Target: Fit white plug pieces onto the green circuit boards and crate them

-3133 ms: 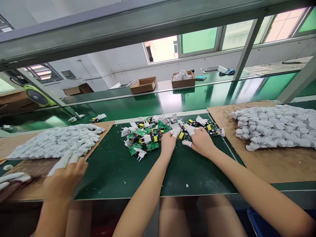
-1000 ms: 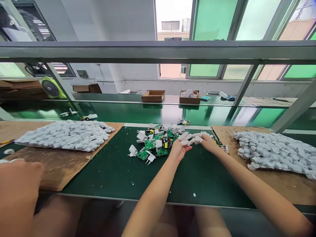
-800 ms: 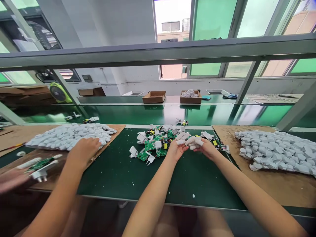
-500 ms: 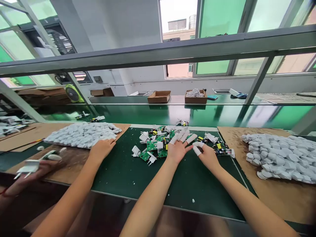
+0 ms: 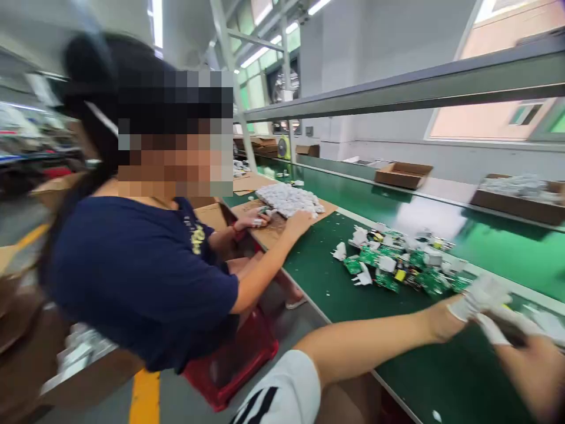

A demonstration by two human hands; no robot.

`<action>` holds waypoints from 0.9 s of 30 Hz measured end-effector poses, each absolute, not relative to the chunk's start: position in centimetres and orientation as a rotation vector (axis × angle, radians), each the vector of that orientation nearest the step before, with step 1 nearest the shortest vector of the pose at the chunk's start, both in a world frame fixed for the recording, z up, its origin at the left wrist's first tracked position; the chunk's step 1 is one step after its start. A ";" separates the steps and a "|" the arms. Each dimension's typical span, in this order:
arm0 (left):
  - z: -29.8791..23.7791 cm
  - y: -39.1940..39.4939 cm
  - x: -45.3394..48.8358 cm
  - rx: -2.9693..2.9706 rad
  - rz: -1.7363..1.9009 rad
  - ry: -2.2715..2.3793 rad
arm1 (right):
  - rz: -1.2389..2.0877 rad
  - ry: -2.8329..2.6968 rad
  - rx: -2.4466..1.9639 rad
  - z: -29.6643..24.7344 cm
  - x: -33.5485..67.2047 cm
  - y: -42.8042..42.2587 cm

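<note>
- Circuit boards (image 5: 399,274) with white plugs (image 5: 364,275) lie heaped right of centre on the green tabletop (image 5: 311,262).
- Left hand (image 5: 465,306) and right hand (image 5: 525,356) meet at lower right, blurred; cannot tell whether they pinch anything.
- Co-worker (image 5: 141,282) sits at left.

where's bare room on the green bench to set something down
Mainly the green bench between the cardboard under the white pile and the board heap. Another, with a white scrap, lies between left forearm, right hand and near edge. Crowded: the heap, the left hand beside it, and the pile by a co-worker's hand.
</note>
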State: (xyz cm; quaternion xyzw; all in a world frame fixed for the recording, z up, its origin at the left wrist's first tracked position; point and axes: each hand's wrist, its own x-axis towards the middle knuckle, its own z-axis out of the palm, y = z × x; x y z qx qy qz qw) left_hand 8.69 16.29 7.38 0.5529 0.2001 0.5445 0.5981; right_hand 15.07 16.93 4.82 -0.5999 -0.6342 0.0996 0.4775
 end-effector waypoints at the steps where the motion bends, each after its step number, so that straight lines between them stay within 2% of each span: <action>1: 7.6 15.7 8.8 1.260 1.289 0.384 | 0.254 -1.587 -1.490 5.5 16.7 15.8; 5: 9.1 13.8 8.1 0.845 1.202 0.255 | 0.444 -1.548 -1.389 7.1 19.2 12.6; 10: 10.4 13.4 6.8 0.524 1.131 0.182 | 0.627 -1.498 -1.264 6.8 18.1 13.0; 19: 9.7 12.8 7.0 0.690 1.097 0.198 | 0.811 -1.332 -1.200 7.1 18.2 12.5; 27: 9.5 12.9 6.8 0.834 1.078 0.207 | 0.934 -1.409 -1.123 7.3 18.6 12.5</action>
